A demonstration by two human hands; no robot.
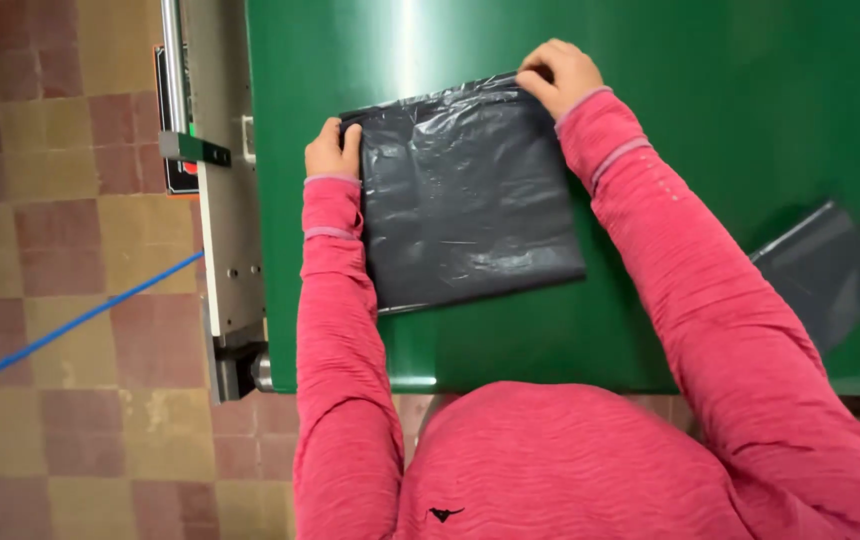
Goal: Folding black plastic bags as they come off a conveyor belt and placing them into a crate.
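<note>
**Both hands on a dark plastic bag on a green belt**

A dark grey plastic bag (465, 195) lies flat on a green conveyor belt (710, 90), a little left of the belt's middle and turned slightly askew. The left hand (332, 148) is closed on the bag's far left corner, fingers curled over the edge. The right hand (560, 75) pinches the far right corner, fingers folded down onto the plastic. Both arms wear pink sleeves (335, 300) that run along either side of the bag.

A second dark bag (830, 270) lies on the belt to the right, well apart from the first and blurred. The belt's grey metal frame (230, 220) runs along its left side. Beyond it lies a chequered tile floor (60, 200), crossed by a blue cord (70, 325).
</note>
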